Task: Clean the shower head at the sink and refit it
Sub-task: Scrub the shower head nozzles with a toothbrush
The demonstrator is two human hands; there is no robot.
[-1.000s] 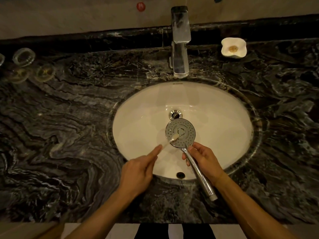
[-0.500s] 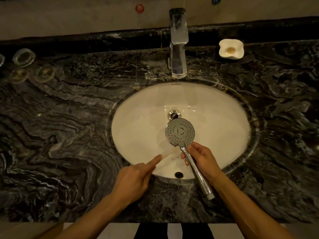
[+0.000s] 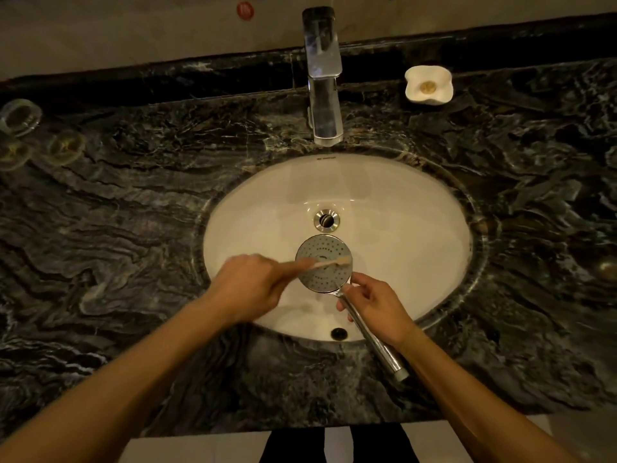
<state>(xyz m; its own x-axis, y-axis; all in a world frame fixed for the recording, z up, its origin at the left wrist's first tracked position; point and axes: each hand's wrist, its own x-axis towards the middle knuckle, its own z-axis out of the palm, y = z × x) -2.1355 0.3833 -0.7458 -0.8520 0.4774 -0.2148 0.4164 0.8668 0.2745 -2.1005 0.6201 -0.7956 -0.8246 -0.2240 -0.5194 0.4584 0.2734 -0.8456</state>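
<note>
A chrome shower head (image 3: 323, 262) with a round perforated face is held face up over the white oval sink (image 3: 417, 235). My right hand (image 3: 377, 309) grips its handle just below the head, and the handle's end sticks out over the counter's front. My left hand (image 3: 253, 285) holds a pale toothbrush (image 3: 329, 263), blurred, lying across the face with its bristle end at the right rim.
A chrome tap (image 3: 323, 78) stands behind the sink, with the drain (image 3: 326, 218) below it. A white soap dish (image 3: 428, 85) sits at the back right. Clear glass dishes (image 3: 63, 147) sit at the far left of the black marble counter (image 3: 117, 228).
My left hand moved up and right, bringing the toothbrush from below the head's left edge across its face. The shower head and my right hand stayed about where they were.
</note>
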